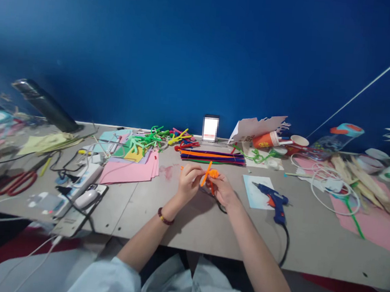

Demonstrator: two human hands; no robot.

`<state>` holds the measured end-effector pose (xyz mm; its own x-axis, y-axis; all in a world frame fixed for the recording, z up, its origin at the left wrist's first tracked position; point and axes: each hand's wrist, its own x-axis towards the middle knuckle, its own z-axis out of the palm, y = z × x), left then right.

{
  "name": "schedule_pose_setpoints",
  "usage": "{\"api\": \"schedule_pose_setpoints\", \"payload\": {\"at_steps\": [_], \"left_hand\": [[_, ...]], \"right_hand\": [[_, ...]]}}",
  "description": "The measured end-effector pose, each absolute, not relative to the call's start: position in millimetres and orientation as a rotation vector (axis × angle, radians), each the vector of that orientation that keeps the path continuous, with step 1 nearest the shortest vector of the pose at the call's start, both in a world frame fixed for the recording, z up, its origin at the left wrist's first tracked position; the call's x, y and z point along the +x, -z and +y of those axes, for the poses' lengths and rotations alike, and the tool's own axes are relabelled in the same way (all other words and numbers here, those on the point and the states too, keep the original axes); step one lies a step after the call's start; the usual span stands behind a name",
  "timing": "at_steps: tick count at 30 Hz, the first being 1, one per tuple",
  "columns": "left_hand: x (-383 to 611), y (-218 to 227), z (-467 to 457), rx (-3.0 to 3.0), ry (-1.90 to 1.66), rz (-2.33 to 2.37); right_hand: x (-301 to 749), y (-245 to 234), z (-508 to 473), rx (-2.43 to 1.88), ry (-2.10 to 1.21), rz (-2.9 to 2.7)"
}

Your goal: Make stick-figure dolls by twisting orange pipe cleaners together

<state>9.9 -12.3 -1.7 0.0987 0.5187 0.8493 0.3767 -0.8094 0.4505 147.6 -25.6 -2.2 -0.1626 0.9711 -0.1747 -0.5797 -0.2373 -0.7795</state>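
Both my hands meet over the middle of the table, working on orange pipe cleaners. My left hand (189,181), with a beaded bracelet (165,217) at its wrist, pinches an orange pipe cleaner (207,173) whose straight end sticks up. In my right hand (224,191) is a bent, bunched orange piece (214,173) held between the fingers. Whether the two orange parts are joined, I cannot tell. Just beyond my hands lies a bundle of coloured pipe cleaners (214,156). A blue glue gun (273,201) rests on a pale card (250,193) to the right.
At the left are a power strip (80,186), red-handled scissors (16,182), pink paper (128,172) and a dark bottle (46,105). A phone (211,128) stands against the blue wall. Paper cups (266,140) and a coiled white cable (333,210) lie rightward. Another person's hand shows at far left.
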Motion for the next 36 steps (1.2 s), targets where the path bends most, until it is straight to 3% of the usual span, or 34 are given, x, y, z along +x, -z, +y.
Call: {"api": "schedule_pose_setpoints", "payload": {"at_steps": [36], "left_hand": [[7,11,-9,2.572,-1.857,1.048]], "right_hand": [[147,-6,-25,-0.914,-1.652,-0.665]]}}
